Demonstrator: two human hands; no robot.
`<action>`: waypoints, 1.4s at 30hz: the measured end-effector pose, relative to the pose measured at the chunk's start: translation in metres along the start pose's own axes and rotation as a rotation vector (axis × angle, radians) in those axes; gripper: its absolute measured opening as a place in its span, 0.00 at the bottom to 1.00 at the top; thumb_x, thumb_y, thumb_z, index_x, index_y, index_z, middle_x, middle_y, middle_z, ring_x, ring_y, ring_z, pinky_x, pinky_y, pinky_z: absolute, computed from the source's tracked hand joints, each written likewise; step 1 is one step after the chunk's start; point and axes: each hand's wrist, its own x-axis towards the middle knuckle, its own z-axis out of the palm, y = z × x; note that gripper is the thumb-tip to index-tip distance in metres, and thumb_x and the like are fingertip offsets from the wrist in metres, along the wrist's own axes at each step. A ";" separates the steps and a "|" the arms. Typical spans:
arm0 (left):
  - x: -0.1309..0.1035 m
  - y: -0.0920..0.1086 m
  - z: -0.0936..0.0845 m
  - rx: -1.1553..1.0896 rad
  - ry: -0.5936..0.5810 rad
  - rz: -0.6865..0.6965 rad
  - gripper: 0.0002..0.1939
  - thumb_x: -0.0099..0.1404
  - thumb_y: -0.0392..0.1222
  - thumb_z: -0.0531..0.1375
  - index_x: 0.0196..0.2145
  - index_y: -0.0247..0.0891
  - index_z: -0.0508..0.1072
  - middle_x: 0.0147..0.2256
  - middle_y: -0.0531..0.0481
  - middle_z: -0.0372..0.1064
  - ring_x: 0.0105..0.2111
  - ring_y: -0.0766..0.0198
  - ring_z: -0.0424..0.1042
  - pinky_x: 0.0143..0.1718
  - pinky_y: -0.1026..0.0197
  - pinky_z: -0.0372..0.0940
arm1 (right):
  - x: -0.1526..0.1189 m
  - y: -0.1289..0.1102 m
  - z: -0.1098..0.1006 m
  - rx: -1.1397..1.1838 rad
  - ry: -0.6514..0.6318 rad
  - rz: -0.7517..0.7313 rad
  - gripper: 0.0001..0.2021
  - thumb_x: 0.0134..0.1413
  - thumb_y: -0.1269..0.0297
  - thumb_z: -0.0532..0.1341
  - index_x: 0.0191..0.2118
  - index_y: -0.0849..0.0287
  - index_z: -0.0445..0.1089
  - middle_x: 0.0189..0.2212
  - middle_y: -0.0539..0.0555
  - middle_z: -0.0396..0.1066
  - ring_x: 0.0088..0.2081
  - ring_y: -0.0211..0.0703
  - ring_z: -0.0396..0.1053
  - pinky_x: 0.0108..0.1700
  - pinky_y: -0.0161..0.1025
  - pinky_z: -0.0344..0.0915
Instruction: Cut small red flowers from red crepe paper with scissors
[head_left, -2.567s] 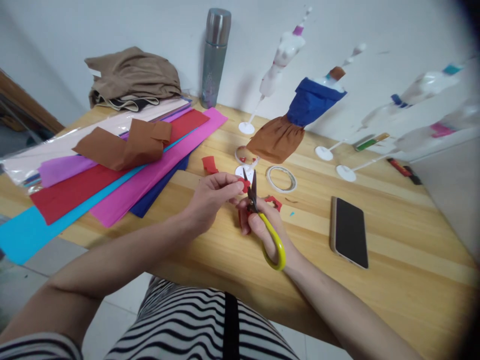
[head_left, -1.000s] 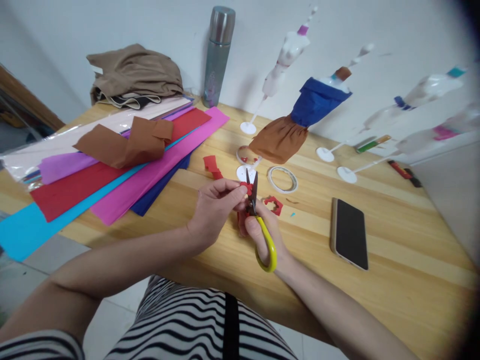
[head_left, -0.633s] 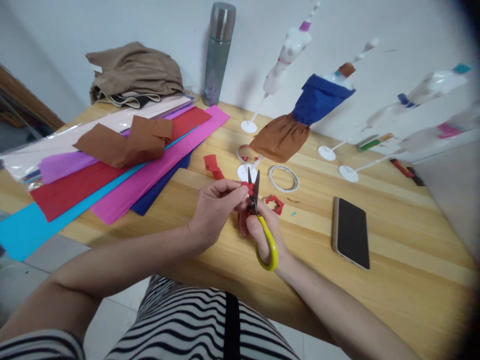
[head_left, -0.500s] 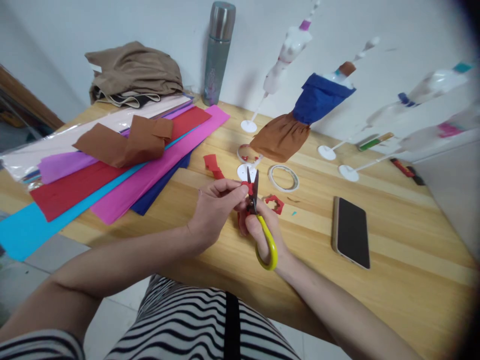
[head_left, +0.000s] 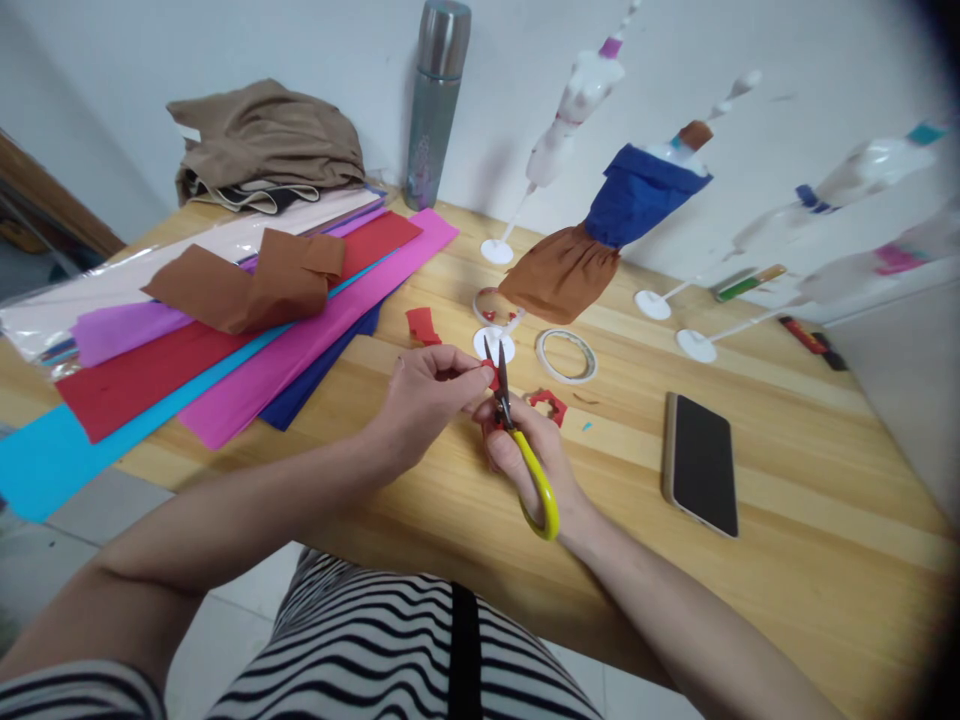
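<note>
Between thumb and fingers, my left hand [head_left: 431, 400] pinches a small piece of red paper [head_left: 490, 374]. My right hand [head_left: 534, 450] is wrapped around yellow-handled scissors [head_left: 538, 490], their dark blades pointing away from me and slightly parted beside the red piece. A bit of red also shows near the right fingers, mostly hidden. On the table just beyond lie a cut red paper scrap [head_left: 549, 406] with a jagged hole and a red strip [head_left: 423, 326]. A dress form in a blue and brown paper dress [head_left: 562, 272] stands behind the blades.
Coloured paper sheets [head_left: 300, 350] lie stacked at the left, with brown paper [head_left: 289, 285] on top. A flask [head_left: 435, 110] and folded cloth [head_left: 274, 140] stand at the back. A tape roll [head_left: 567, 357], a phone [head_left: 702, 465] and several white dress forms [head_left: 592, 85] are to the right.
The scissor blades have shifted slightly left and their gap looks a little different. My left hand has moved slightly left, still pinching the red piece.
</note>
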 end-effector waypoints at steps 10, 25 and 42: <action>0.004 0.003 -0.006 0.028 -0.097 0.018 0.12 0.53 0.40 0.65 0.16 0.35 0.69 0.17 0.54 0.65 0.21 0.72 0.64 0.28 0.65 0.60 | 0.003 -0.009 -0.011 0.119 -0.107 0.016 0.24 0.63 0.39 0.57 0.40 0.58 0.66 0.25 0.48 0.62 0.27 0.40 0.58 0.29 0.39 0.56; 0.002 0.003 -0.007 -0.010 -0.109 -0.010 0.13 0.52 0.41 0.66 0.17 0.35 0.69 0.17 0.54 0.64 0.20 0.71 0.63 0.28 0.64 0.60 | 0.004 -0.003 -0.013 0.083 -0.137 -0.003 0.24 0.62 0.38 0.56 0.40 0.58 0.66 0.29 0.50 0.63 0.29 0.41 0.60 0.31 0.40 0.57; 0.000 0.005 -0.003 0.085 0.009 0.079 0.11 0.53 0.39 0.66 0.16 0.36 0.72 0.17 0.54 0.65 0.21 0.71 0.62 0.27 0.64 0.58 | 0.002 0.008 -0.007 0.010 -0.039 0.011 0.19 0.62 0.45 0.60 0.37 0.58 0.70 0.27 0.49 0.61 0.26 0.38 0.58 0.26 0.37 0.57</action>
